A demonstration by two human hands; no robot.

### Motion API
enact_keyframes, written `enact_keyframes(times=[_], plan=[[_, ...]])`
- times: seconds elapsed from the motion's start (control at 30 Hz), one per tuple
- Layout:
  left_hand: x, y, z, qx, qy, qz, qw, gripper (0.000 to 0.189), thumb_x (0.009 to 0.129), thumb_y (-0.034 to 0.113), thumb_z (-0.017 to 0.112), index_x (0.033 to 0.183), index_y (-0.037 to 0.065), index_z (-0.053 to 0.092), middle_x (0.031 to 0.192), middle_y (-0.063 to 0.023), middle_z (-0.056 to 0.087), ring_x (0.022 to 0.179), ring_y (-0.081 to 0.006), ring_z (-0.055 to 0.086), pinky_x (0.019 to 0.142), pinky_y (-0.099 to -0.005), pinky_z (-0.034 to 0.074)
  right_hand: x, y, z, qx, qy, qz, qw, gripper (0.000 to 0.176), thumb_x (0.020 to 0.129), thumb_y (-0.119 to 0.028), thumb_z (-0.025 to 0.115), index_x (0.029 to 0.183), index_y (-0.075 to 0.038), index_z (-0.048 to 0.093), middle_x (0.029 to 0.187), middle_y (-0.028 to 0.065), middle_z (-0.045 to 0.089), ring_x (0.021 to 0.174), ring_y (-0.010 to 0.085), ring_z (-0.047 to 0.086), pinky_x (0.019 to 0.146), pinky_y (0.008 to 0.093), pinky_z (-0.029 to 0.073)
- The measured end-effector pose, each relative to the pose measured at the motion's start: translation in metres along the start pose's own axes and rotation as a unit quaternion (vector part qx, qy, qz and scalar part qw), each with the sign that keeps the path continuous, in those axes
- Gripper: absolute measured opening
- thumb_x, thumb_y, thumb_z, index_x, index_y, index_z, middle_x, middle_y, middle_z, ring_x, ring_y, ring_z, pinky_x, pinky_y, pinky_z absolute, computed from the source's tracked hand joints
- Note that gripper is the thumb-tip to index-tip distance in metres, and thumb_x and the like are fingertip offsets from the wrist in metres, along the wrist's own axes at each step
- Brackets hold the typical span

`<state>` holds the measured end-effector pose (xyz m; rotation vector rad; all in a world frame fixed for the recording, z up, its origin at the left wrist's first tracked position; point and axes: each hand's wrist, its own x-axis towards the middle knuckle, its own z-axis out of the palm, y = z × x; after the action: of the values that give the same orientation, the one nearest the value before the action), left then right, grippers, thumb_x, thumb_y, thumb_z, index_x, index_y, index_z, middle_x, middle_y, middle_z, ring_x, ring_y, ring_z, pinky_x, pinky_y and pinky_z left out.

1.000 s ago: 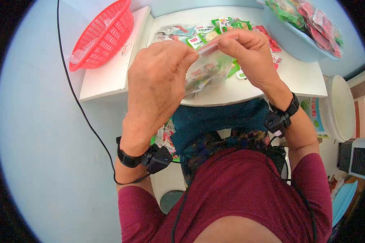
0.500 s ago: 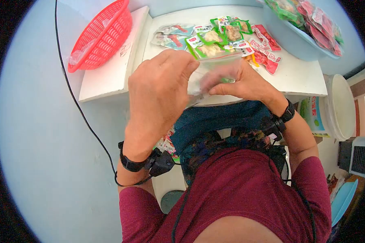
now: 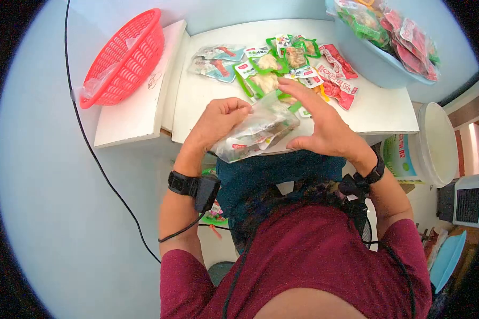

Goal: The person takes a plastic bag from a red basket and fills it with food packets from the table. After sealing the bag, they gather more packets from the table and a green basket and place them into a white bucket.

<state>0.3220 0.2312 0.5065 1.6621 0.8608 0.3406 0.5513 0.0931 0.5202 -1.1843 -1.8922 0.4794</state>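
Note:
My left hand (image 3: pixel 218 123) pinches the upper left edge of a clear plastic bag (image 3: pixel 253 125), which lies tilted at the front edge of the white table. Inside the bag shows a small packet with a red label (image 3: pixel 239 145), along with darker contents I cannot make out. My right hand (image 3: pixel 330 125) is beside the bag's right end, thumb and fingers spread wide with nothing between them. Just beyond the hands lie several green-edged food packets (image 3: pixel 267 63), red packets (image 3: pixel 339 91) and silvery-blue packets (image 3: pixel 213 70).
A red plastic basket (image 3: pixel 123 66) with clear plastic in it stands at the left. At the back right, a light blue basin (image 3: pixel 364 61) is heaped with packets. A white bucket (image 3: pixel 436 143) stands right of the table. A black cable (image 3: pixel 93 143) hangs along the left wall.
The bag has come down lower and tilted, showing its contents. My left hand has turned and lowered with it. My right hand, earlier at the bag's opening, has spread apart from it.

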Motion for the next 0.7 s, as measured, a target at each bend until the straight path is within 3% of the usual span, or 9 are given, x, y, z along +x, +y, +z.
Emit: enact_keyframes(times=[0.1,0.17,0.3,0.4,0.47,0.57,0.67,0.7], plan=[[0.003,-0.011,0.004,-0.062,-0.01,-0.009,0.998,0.02,0.093,0.016,0.064,0.104,0.0,0.068,0.083,0.0009,0.065,0.071,-0.0029,0.054,0.059,-0.0196,0.044,0.002,0.008,0.002,-0.068,-0.034,-0.05,0.996,0.102,0.055,-0.009,0.086,0.144,-0.007,0.036,0.148,0.0179,0.039,0.142,0.0351,0.031,0.117,0.0425,0.027],[0.002,-0.014,0.006,-0.096,-0.016,-0.01,0.995,0.019,0.092,0.016,0.065,0.103,0.001,0.068,0.083,-0.0013,0.067,0.071,-0.004,0.057,0.06,-0.0202,0.046,0.008,0.015,0.009,-0.069,-0.04,-0.054,0.995,0.099,0.057,-0.007,0.086,0.144,-0.008,0.039,0.147,0.0164,0.041,0.139,0.0348,0.035,0.115,0.043,0.03],[0.0,-0.016,0.001,-0.024,0.007,-0.001,1.0,0.019,0.09,0.016,0.067,0.102,0.001,0.068,0.081,-0.0017,0.067,0.069,-0.0041,0.057,0.06,-0.02,0.046,0.025,0.027,0.023,-0.051,-0.047,-0.051,0.996,0.092,0.059,-0.01,0.084,0.14,-0.008,0.041,0.137,0.0172,0.05,0.128,0.0366,0.048,0.107,0.042,0.04],[0.001,-0.027,-0.002,-0.007,0.017,0.008,1.0,0.019,0.089,0.016,0.068,0.101,0.001,0.068,0.08,-0.0014,0.067,0.068,-0.0044,0.057,0.06,-0.0202,0.045,0.033,0.013,0.019,0.044,-0.114,0.034,0.992,0.086,0.06,-0.009,0.085,0.137,-0.008,0.046,0.13,0.014,0.055,0.121,0.0316,0.054,0.102,0.0396,0.043],[-0.002,-0.031,-0.003,-0.016,0.011,-0.011,1.0,0.018,0.09,0.016,0.067,0.1,0.0,0.068,0.081,-0.0012,0.067,0.068,-0.005,0.058,0.06,-0.0205,0.046,0.033,0.018,0.021,0.028,-0.113,0.007,0.993,0.074,0.061,-0.012,0.085,0.128,-0.007,0.053,0.12,0.0122,0.059,0.112,0.0292,0.058,0.097,0.0373,0.046],[-0.003,-0.035,0.0,-0.034,0.042,0.057,0.997,0.019,0.09,0.014,0.067,0.102,0.0,0.069,0.079,-0.0005,0.066,0.072,-0.0068,0.06,0.065,-0.0219,0.049,0.034,0.032,0.026,0.04,-0.105,0.012,0.994,0.055,0.064,-0.015,0.085,0.114,-0.007,0.062,0.105,0.0079,0.064,0.103,0.0233,0.062,0.091,0.0351,0.048],[-0.012,-0.033,-0.001,-0.189,0.06,0.005,0.98,0.023,0.095,0.018,0.062,0.105,-0.001,0.07,0.091,-0.0031,0.068,0.082,-0.009,0.063,0.076,-0.0229,0.051,0.032,0.035,0.031,0.059,-0.019,0.037,0.997,0.038,0.07,-0.018,0.083,0.102,-0.005,0.067,0.095,0.0083,0.067,0.091,0.0219,0.065,0.081,0.0352,0.05],[-0.012,-0.039,-0.004,-0.217,0.039,0.067,0.973,0.042,0.098,0.032,0.057,0.119,-0.004,0.064,0.111,-0.009,0.066,0.103,-0.0147,0.062,0.09,-0.0285,0.049,0.032,0.034,0.033,0.066,0.022,0.044,0.997,0.033,0.072,-0.018,0.082,0.098,-0.004,0.068,0.093,0.0093,0.068,0.086,0.0223,0.066,0.076,0.0355,0.052]])
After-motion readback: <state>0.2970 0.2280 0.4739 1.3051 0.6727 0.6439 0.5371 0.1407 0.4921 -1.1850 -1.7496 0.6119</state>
